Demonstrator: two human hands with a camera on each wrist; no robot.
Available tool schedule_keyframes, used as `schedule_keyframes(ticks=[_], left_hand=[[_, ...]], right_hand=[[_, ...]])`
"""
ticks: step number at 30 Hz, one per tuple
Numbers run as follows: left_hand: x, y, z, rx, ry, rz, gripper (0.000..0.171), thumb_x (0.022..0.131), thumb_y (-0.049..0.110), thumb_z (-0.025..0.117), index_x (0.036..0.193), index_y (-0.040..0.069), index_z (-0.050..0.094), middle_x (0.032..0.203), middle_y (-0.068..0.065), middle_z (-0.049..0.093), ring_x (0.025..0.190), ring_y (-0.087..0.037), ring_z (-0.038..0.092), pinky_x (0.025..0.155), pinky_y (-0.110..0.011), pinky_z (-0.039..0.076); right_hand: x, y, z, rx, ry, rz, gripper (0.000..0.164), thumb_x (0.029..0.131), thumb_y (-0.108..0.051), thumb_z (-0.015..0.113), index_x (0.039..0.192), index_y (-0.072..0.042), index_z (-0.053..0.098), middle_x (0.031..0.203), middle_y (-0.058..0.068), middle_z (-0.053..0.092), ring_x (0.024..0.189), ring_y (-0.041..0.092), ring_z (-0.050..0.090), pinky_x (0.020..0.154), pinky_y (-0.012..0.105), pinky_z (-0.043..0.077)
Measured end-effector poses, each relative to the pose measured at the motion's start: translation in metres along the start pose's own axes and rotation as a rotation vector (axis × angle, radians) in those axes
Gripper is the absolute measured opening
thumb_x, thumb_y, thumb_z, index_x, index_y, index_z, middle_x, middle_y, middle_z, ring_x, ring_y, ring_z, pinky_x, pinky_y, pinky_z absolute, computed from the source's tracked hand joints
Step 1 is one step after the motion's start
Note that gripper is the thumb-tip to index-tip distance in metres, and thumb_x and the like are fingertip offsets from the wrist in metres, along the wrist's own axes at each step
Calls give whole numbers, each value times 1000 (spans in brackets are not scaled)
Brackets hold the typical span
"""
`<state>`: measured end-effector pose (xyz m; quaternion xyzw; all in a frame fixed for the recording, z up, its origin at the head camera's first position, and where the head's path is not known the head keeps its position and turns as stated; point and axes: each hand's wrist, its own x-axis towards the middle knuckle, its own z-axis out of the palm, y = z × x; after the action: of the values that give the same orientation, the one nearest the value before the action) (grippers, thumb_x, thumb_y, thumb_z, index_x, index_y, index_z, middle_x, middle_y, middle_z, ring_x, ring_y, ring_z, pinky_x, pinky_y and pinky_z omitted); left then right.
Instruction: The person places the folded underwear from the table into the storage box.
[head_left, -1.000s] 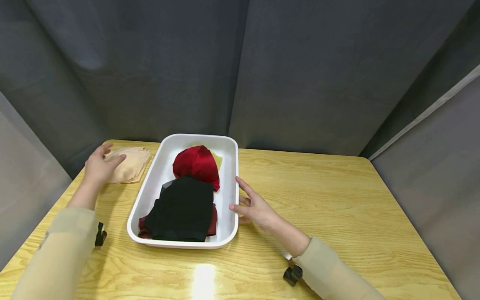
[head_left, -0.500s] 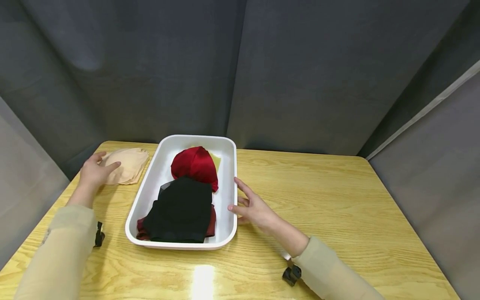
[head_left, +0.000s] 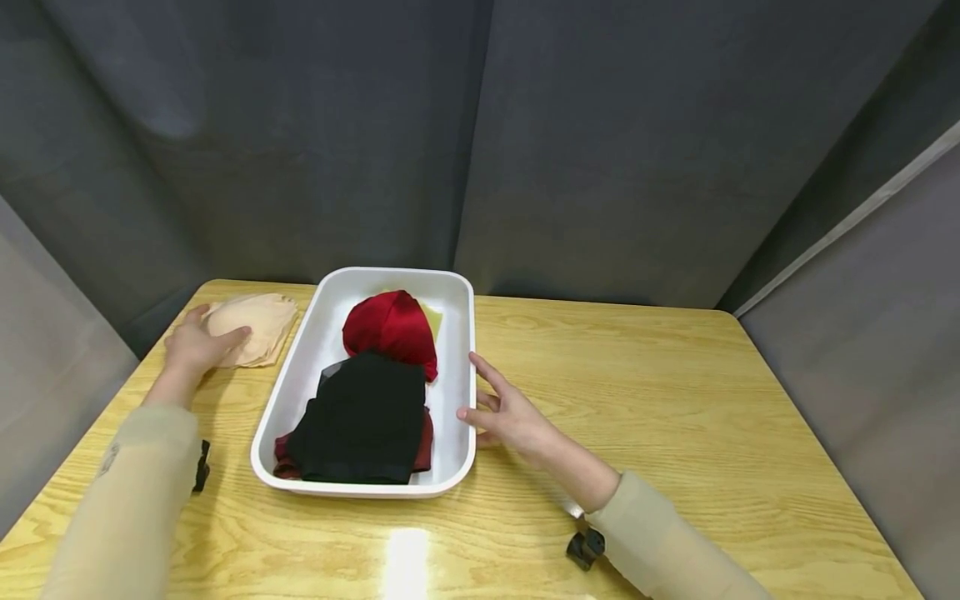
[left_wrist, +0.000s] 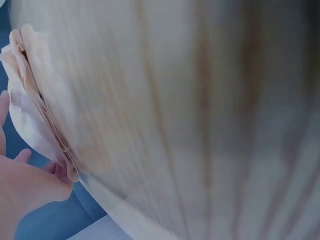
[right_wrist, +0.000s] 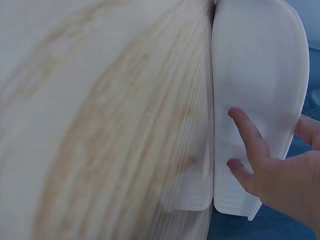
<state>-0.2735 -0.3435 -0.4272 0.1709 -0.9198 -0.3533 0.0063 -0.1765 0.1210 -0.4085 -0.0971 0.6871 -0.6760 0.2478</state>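
My left hand (head_left: pixel 193 343) is at the left edge of a flat stack of thin beige cloth (head_left: pixel 258 325) at the table's back left. In the left wrist view its lower fingers (left_wrist: pixel 57 172) touch the stack's edge close to the wood, while the thumb stands off above. My right hand (head_left: pixel 517 421) holds the right wall of a white plastic tub (head_left: pixel 450 433), the thumb over the rim and the fingers against the outside, as the right wrist view shows. In the tub lie a domed shiny red cloth item (head_left: pixel 392 329) and folded black fabric (head_left: pixel 363 429).
Under the black fabric, dark red cloth (head_left: pixel 425 442) shows at its sides, and a yellow piece (head_left: pixel 433 318) peeks out behind the red item. The wooden table (head_left: pixel 645 392) reaches to a dark grey curtain (head_left: pixel 622 150). Black wrist mounts (head_left: pixel 585 550) sit at both wrists.
My left hand has come down from above the beige stack to its left edge. The right hand, the tub and the cloth in it stay in place.
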Motion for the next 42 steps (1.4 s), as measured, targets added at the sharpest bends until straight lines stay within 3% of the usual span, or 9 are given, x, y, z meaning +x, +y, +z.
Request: schedule_keyframes(ticks=[3,10,17,25,29,34,42], left_hand=[[0,1,-1,29,-43,-9,100,86,59,52,151,2,0,148,-36,12,128,-60,9,102,-66,15],[-1,0,-3,-76,-86,-52,104,87,62,48,149,1,-7,151,-34,2,134,-57,-3,107,-64,10],[-2,2,0,-158,-60,-109,101,87,55,54,149,-3,0,150,-34,10,136,-52,4,110,-56,13],[-1,5,1,-108,-92,-176,104,84,48,64,149,-3,2,149,-33,8,132,-53,8,108,-57,16],[-1,4,1,-113,-101,-167,103,83,44,67,149,-4,3,150,-34,9,133,-51,10,109,-55,18],[-2,3,2,-198,-109,-140,102,82,35,71,149,-4,4,152,-30,5,136,-44,15,111,-50,20],[-3,0,3,-249,-106,-77,104,79,31,76,150,1,6,153,-28,4,136,-42,16,111,-51,20]], right_hand=[[0,1,-1,-9,2,-3,85,88,-10,66,152,-28,12,153,16,25,123,41,47,79,47,53],[0,2,-3,0,-2,-5,84,88,-10,66,151,-31,15,154,14,23,125,41,46,79,47,53],[-2,2,-4,20,-18,-10,85,89,-7,64,152,-28,11,155,14,19,126,43,44,80,50,52],[-4,2,-4,15,-11,1,84,89,-7,64,152,-29,13,156,10,17,127,42,43,80,50,51],[-4,2,-5,10,-16,1,85,89,-8,64,152,-29,11,156,13,18,126,42,43,79,50,52],[-3,2,-5,3,-15,-1,86,89,-8,64,152,-28,11,155,14,19,126,42,44,79,50,52],[-2,0,-6,13,-10,0,85,89,-6,63,152,-29,12,156,12,18,126,43,44,79,50,52]])
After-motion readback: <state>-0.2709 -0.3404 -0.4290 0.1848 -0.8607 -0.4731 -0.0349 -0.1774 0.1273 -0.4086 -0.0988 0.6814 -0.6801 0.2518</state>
